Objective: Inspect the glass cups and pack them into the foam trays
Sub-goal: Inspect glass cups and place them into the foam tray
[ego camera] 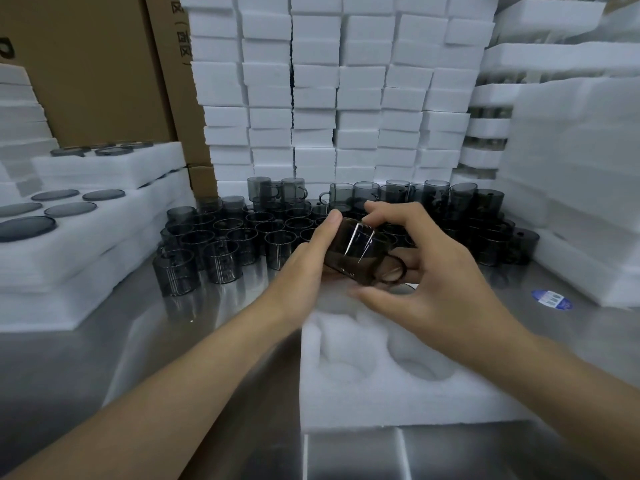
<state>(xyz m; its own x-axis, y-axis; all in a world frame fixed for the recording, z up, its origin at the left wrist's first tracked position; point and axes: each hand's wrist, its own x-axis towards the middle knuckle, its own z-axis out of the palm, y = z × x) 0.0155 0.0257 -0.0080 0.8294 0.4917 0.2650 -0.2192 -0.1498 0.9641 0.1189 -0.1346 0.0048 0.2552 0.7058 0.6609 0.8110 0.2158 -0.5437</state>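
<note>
Steel table [104, 344] | foam stacks [346, 98] behind | both hands' fingers [377, 211] clamped on smoky cup [360, 251]

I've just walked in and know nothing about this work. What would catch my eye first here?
First, the two hands at the centre: the left hand and right hand hold a smoky glass cup tilted on its side above a white foam tray with empty round pockets. Behind them a crowd of dark glass cups stands on the steel table, and a wall of stacked foam blocks rises at the back.
</note>
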